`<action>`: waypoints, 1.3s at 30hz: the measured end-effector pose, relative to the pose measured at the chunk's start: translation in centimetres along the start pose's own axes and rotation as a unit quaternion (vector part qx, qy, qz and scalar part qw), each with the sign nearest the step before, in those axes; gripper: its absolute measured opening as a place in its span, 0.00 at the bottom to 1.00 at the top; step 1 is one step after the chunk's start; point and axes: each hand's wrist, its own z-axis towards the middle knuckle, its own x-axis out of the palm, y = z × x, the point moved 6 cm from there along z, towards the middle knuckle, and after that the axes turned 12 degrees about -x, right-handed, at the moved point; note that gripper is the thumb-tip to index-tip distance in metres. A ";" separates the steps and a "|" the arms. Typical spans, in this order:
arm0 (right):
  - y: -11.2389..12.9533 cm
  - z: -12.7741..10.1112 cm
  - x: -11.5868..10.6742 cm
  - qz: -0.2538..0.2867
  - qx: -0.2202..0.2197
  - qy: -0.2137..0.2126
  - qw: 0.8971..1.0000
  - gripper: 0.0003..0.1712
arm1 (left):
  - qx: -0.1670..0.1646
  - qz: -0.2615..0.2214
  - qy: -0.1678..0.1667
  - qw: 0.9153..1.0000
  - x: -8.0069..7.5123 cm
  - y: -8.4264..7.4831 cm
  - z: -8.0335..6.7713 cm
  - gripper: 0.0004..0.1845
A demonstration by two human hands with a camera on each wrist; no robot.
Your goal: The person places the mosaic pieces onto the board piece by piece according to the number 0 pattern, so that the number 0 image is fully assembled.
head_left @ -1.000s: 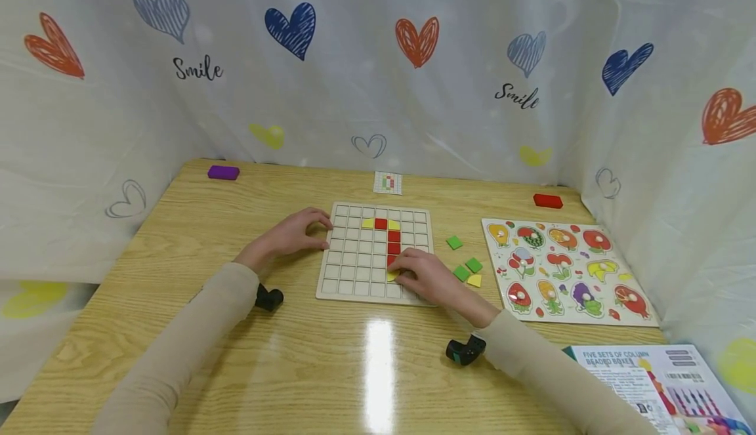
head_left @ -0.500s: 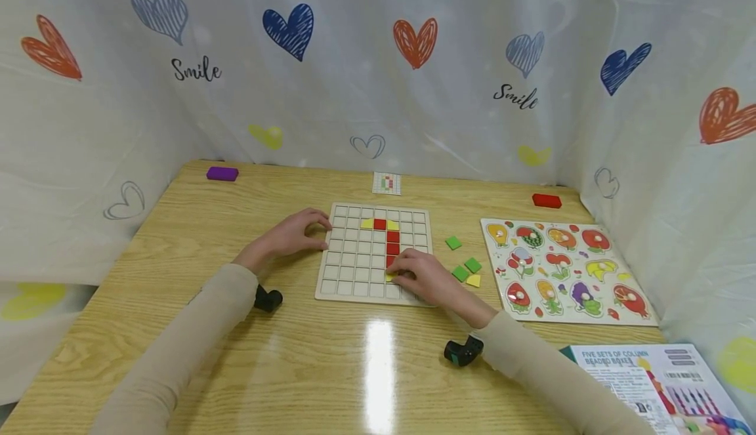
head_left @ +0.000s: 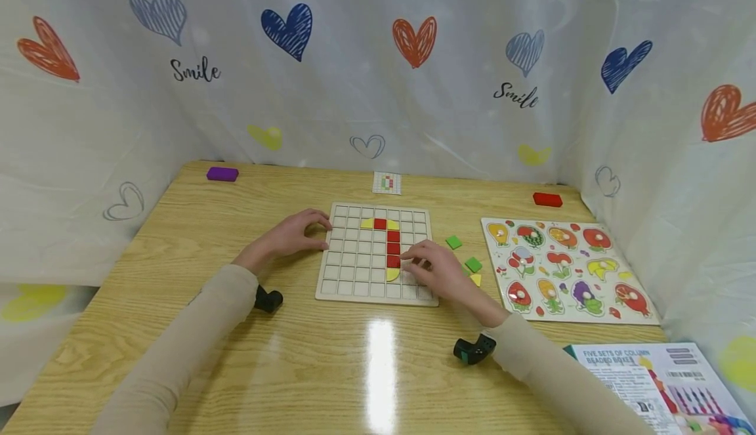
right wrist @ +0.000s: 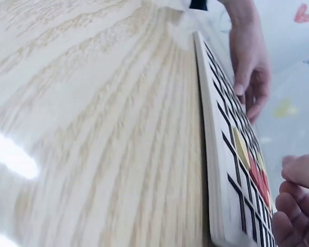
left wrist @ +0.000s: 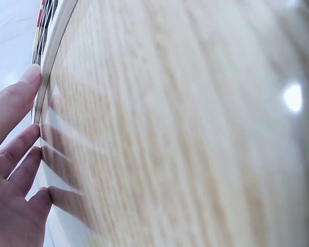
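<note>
Resting left hand point(head_left: 292, 233) steadying grid board point(head_left: 354, 277), right hand point(head_left: 434, 268) loosely curled, empty, green tiles point(head_left: 473, 264) beside.

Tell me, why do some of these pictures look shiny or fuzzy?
Head view: sharp, with lamp glare on the table. Left wrist view: wood grain smeared by blur, small glare spot. Right wrist view: soft and steeply angled along the board.

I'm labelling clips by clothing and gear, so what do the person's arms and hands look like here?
Both arms wear long beige sleeves that end at the wrists. Left hand and right hand are bare: no gloves, rings or markings show. A small black camera unit hangs under each wrist; the right one has a teal-green face.
</note>
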 end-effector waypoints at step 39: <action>-7.4 -2.1 -4.7 -0.081 0.143 -0.015 0.986 0.18 | 0.000 -0.003 -0.002 1.000 0.3 -0.1 -0.3 0.21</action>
